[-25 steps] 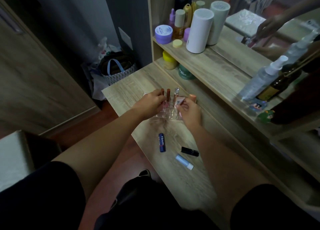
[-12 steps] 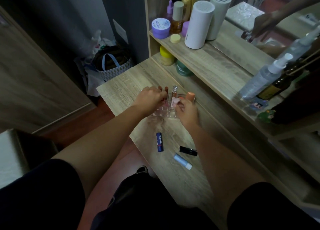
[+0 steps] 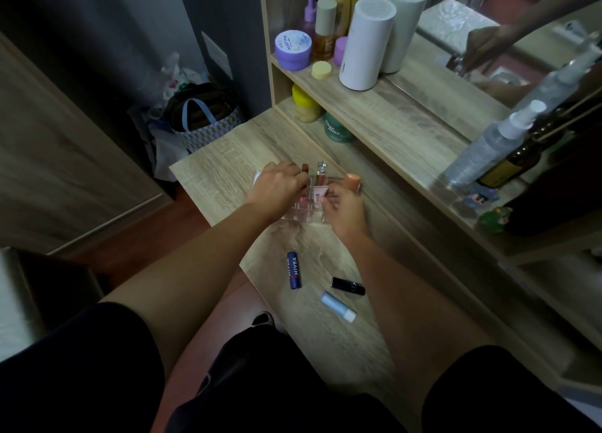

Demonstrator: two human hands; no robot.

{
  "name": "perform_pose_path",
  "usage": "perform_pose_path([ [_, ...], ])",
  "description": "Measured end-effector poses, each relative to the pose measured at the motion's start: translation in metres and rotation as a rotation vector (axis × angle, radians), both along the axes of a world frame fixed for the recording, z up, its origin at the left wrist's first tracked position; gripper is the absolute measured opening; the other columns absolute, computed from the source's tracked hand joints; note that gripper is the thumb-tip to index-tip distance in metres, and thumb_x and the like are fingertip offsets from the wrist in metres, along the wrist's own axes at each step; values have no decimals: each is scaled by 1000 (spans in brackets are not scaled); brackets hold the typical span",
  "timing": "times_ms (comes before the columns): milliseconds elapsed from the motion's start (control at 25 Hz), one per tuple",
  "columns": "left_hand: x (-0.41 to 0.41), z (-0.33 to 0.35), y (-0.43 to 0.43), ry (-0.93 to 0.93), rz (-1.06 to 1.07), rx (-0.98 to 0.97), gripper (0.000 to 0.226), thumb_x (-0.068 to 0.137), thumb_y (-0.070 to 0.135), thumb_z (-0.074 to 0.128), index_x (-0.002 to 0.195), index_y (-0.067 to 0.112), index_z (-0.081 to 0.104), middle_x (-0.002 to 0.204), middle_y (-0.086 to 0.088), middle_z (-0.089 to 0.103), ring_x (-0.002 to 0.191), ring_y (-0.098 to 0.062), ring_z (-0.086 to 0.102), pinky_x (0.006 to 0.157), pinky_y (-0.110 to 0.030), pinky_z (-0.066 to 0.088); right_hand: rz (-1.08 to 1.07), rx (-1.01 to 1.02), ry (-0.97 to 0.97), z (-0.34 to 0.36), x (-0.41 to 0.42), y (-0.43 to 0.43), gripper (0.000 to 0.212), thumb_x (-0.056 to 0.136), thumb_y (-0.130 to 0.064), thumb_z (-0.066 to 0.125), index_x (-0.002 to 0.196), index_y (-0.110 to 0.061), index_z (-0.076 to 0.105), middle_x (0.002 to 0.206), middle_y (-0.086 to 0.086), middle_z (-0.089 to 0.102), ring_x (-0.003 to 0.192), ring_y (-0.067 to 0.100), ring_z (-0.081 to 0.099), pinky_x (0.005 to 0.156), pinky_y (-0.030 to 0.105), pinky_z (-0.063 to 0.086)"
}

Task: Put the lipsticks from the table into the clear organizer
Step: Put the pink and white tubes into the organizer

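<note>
The clear organizer (image 3: 301,216) stands on the wooden table (image 3: 211,175) between my hands. My left hand (image 3: 277,188) curls over its left side and grips it. My right hand (image 3: 345,209) pinches a small pink tube (image 3: 320,192) above the slots on the right. A brown lipstick (image 3: 305,168), a silver-capped gloss (image 3: 321,172) and a peach tube (image 3: 352,181) stand upright in it. Nearer to me on the table lie a blue Nivea stick (image 3: 294,269), a black lipstick (image 3: 348,286) and a pale blue stick (image 3: 337,306).
A raised shelf (image 3: 391,113) along the right carries jars, bottles, a white cylinder (image 3: 365,45) and a spray bottle (image 3: 488,146), with a mirror behind. Yellow and green jars (image 3: 337,129) sit under it. A bag (image 3: 205,120) stands on the floor beyond the table's left edge.
Both hands stay at the organizer. My right hand has carried the pink tube slightly left over the slots, and my left hand has closed in over the organizer's left side.
</note>
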State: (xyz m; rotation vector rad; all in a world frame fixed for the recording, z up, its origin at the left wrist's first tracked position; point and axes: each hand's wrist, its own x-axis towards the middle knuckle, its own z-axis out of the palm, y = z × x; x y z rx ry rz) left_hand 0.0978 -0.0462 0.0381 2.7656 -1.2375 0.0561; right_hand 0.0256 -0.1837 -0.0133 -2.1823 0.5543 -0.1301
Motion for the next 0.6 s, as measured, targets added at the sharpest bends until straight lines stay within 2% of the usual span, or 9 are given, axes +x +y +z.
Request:
perform_pose_path([
  [120, 2, -2, -2, -2, 3, 1, 26, 93, 27, 49, 106, 11, 64, 104, -10, 68, 98, -29, 58, 80, -39, 42, -15, -1, 14, -1, 2, 0, 16, 86, -7, 62, 101, -10, 65, 98, 8, 70, 83, 11, 61, 69, 17, 45],
  [240, 1, -2, -3, 6, 1, -21, 27, 93, 27, 49, 106, 10, 64, 105, -11, 68, 98, -29, 58, 80, -39, 43, -19, -3, 13, 2, 1, 0, 22, 85, -5, 63, 107, -11, 64, 101, 7, 70, 83, 9, 60, 61, 6, 38],
  [400, -4, 5, 2, -6, 4, -83, 25, 91, 27, 56, 103, 6, 64, 99, -14, 69, 92, -30, 61, 77, -41, 46, -42, 12, 37, 6, -5, -4, 28, 84, -6, 66, 109, -18, 64, 105, 3, 68, 84, 7, 59, 60, 4, 35],
  [480, -12, 10, 6, -6, -2, -156, 20, 87, 20, 62, 97, 2, 66, 92, -18, 70, 85, -33, 62, 73, -42, 49, -45, 2, 35, 9, -13, -4, 31, 83, -6, 66, 110, -19, 63, 106, 3, 68, 86, 9, 60, 64, 9, 43],
  [600, -29, 9, 17, 8, 17, -247, 14, 84, 9, 63, 92, -2, 67, 88, -22, 69, 82, -35, 62, 71, -45, 52, -21, -1, 19, 12, -29, -2, 32, 83, -6, 65, 114, -17, 62, 107, 7, 67, 91, 15, 64, 80, 26, 56],
])
